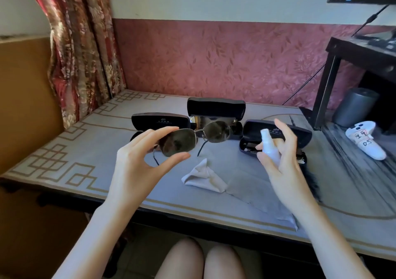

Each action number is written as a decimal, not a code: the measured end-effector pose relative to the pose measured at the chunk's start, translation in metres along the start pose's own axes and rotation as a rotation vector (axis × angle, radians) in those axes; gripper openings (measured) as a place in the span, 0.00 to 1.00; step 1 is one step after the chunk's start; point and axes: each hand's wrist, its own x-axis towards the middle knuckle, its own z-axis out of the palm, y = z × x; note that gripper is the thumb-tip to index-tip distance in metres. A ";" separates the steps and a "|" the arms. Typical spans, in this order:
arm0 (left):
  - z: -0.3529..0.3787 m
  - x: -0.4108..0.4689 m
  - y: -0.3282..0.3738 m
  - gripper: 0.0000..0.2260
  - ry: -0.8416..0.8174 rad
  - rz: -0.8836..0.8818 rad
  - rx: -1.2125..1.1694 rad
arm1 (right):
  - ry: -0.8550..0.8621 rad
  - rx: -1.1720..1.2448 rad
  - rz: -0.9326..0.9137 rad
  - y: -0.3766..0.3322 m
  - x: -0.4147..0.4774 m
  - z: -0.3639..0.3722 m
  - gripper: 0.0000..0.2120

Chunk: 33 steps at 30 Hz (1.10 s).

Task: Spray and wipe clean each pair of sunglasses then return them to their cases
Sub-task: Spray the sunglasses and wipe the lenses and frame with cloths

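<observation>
My left hand (137, 163) pinches the dark-lensed, metal-framed sunglasses (216, 132) by one lens, thumb under, fingers over, above the crumpled pale cloth (203, 178) on the table (102, 133). Right of that cloth, my right hand (285, 167) curls its fingers round the small white spray bottle (269, 148).

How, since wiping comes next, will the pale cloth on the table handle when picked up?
The cloth is probably floppy: it lies crumpled in soft, peaked folds. It looks thin, so it is likely light, and a small pinch should lift it. It will hardly roll; pushed, it would more likely bunch up on the table.
</observation>
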 end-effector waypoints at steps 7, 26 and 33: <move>-0.002 0.002 -0.005 0.21 0.008 -0.008 0.001 | 0.008 -0.004 0.113 0.027 0.009 0.001 0.21; -0.009 0.000 -0.012 0.22 -0.010 -0.003 -0.021 | -0.571 -0.480 -0.157 0.000 0.006 0.020 0.17; -0.023 -0.003 -0.020 0.22 -0.012 -0.022 -0.079 | -0.854 -0.540 -0.052 0.000 0.040 0.022 0.01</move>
